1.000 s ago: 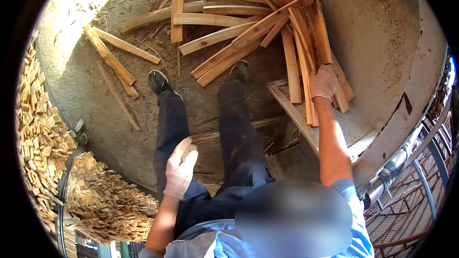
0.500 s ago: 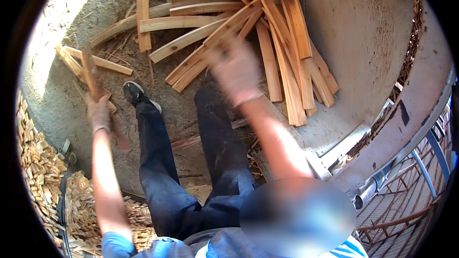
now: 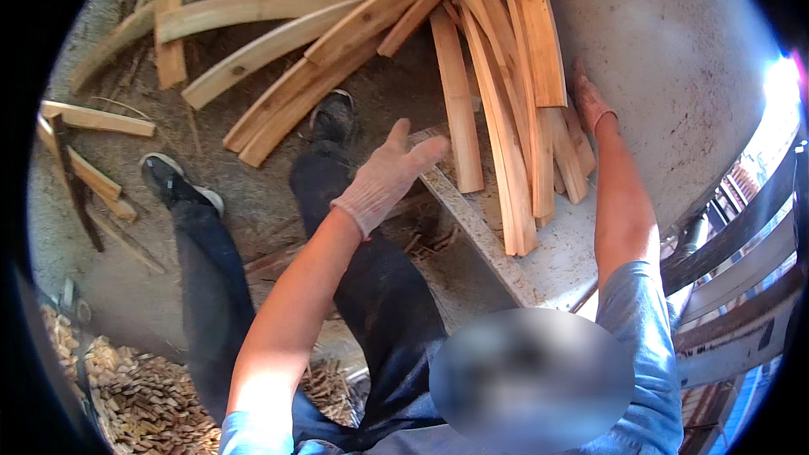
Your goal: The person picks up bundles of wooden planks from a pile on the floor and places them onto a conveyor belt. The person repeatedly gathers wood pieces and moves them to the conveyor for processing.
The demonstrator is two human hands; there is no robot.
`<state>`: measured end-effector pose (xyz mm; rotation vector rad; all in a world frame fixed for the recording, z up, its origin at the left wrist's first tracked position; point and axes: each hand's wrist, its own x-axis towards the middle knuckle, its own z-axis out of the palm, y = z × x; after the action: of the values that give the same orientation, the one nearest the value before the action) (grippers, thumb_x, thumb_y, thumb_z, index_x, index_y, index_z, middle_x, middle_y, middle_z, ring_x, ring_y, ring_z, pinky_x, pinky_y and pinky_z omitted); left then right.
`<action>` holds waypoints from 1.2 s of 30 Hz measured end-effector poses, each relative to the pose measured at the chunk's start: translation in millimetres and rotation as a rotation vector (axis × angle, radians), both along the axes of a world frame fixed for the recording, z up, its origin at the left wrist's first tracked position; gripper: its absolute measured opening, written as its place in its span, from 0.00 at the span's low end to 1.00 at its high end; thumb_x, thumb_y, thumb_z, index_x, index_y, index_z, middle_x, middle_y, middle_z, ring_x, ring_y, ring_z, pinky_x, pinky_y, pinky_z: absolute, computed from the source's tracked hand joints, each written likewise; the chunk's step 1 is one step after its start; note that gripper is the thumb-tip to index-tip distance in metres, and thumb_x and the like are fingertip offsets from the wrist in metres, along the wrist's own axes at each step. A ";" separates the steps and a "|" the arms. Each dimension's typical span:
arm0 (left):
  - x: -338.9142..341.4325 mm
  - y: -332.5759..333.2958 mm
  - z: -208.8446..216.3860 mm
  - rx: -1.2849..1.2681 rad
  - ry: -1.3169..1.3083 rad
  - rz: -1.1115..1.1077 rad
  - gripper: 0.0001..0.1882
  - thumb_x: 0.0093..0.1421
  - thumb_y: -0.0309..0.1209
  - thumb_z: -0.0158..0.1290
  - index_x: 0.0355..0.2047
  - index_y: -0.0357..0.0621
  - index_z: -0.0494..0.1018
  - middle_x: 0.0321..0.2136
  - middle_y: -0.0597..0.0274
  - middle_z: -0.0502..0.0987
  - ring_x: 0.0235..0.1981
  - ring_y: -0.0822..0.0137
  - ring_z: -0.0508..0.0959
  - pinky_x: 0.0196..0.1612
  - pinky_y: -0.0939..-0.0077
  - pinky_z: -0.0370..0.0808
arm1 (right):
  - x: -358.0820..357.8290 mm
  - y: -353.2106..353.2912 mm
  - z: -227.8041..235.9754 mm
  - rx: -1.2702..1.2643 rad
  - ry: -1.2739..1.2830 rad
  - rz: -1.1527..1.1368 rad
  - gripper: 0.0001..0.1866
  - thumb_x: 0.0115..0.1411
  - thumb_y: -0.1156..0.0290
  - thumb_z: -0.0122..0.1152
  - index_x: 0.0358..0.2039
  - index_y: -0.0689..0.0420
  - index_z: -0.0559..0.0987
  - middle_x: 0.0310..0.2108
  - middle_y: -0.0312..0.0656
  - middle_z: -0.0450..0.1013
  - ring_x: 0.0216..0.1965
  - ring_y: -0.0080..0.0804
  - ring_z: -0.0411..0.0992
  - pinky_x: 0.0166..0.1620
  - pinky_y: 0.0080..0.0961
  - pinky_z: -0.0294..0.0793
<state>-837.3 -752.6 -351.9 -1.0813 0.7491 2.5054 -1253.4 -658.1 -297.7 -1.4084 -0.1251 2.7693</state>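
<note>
My left hand (image 3: 393,175), in a pale knit glove, hovers above my leg with thumb and fingers spread, holding nothing. To its right, a fanned pile of wooden slats (image 3: 497,131) lies on a grey surface (image 3: 560,274). My right hand (image 3: 592,99), also gloved, is at the right side of that pile with its fingers stretched out; some of its fingers are partly hidden, and I cannot tell whether it touches the wood. More long slats (image 3: 274,105) spread across the upper left, some crossing the pile's upper end.
A dark wood strip (image 3: 74,181) lies across a few short pale pieces (image 3: 97,177) on the floor at left. Many small wood offcuts (image 3: 156,400) are heaped at lower left. My shoes (image 3: 173,184) stand on the floor near the slats. A curved metal wall (image 3: 674,76) rises at right.
My left hand has let go of a wood strip at left and moved right, opening. My right hand has gone from over the slats to their right side. The view has shifted.
</note>
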 end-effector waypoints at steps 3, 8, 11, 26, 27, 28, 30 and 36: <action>-38.9 17.1 -13.0 0.181 0.034 0.078 0.64 0.58 0.66 0.54 0.73 0.31 0.36 0.73 0.37 0.46 0.74 0.51 0.48 0.74 0.64 0.48 | -8.4 6.8 -1.4 0.018 -0.147 0.058 0.33 0.71 0.59 0.36 0.73 0.58 0.54 0.74 0.42 0.51 0.75 0.39 0.46 0.75 0.38 0.43; -89.6 26.8 -24.5 0.346 0.073 0.187 0.68 0.54 0.71 0.55 0.74 0.36 0.33 0.72 0.37 0.47 0.73 0.51 0.51 0.72 0.61 0.52 | 10.4 -8.4 7.9 -0.144 -0.391 -0.254 0.33 0.68 0.62 0.43 0.72 0.59 0.57 0.74 0.42 0.53 0.74 0.38 0.48 0.75 0.38 0.43; -101.8 33.9 -30.8 0.298 -0.040 0.219 0.70 0.53 0.69 0.56 0.73 0.30 0.31 0.69 0.30 0.52 0.70 0.45 0.58 0.69 0.65 0.61 | 28.1 -11.5 12.0 -0.204 -0.500 -0.357 0.33 0.67 0.64 0.47 0.71 0.59 0.58 0.73 0.43 0.54 0.74 0.38 0.50 0.75 0.39 0.43; -88.9 -24.5 14.3 0.448 0.159 0.382 0.48 0.57 0.49 0.66 0.69 0.38 0.55 0.59 0.53 0.70 0.60 0.61 0.71 0.64 0.66 0.67 | 104.9 7.6 22.6 -1.607 0.217 -3.449 0.28 0.72 0.57 0.47 0.67 0.60 0.64 0.62 0.40 0.65 0.62 0.31 0.62 0.66 0.31 0.58; -88.3 -26.2 16.6 0.436 0.130 0.391 0.48 0.58 0.49 0.66 0.69 0.39 0.55 0.59 0.53 0.70 0.60 0.61 0.71 0.64 0.66 0.68 | 113.8 -6.0 26.8 -1.616 0.298 -3.400 0.28 0.72 0.57 0.49 0.66 0.61 0.65 0.59 0.42 0.68 0.60 0.32 0.65 0.64 0.30 0.62; -86.9 -26.4 21.8 0.433 0.094 0.392 0.47 0.58 0.48 0.65 0.69 0.39 0.56 0.59 0.53 0.70 0.59 0.62 0.72 0.63 0.67 0.68 | 124.5 -15.8 31.3 -1.618 0.342 -3.355 0.29 0.71 0.56 0.51 0.65 0.62 0.67 0.57 0.43 0.71 0.57 0.33 0.68 0.63 0.29 0.65; -78.1 -35.6 18.4 0.417 0.158 0.524 0.33 0.58 0.42 0.65 0.58 0.36 0.68 0.49 0.54 0.78 0.47 0.62 0.80 0.54 0.67 0.78 | 146.9 -35.3 39.4 -1.630 -0.133 -3.165 0.32 0.69 0.52 0.56 0.64 0.63 0.69 0.57 0.46 0.73 0.56 0.35 0.70 0.61 0.29 0.68; -1.5 -118.0 11.0 0.544 0.050 0.413 0.29 0.61 0.35 0.60 0.60 0.36 0.67 0.46 0.55 0.80 0.41 0.65 0.83 0.46 0.71 0.82 | 287.0 -109.8 50.6 -1.811 -0.157 -3.574 0.35 0.70 0.48 0.51 0.65 0.66 0.67 0.63 0.50 0.67 0.61 0.36 0.67 0.64 0.27 0.65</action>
<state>-838.9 -870.5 -340.9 -1.0437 -0.1803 2.8221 -966.4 -767.8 -247.1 -0.5989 -3.7360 1.9355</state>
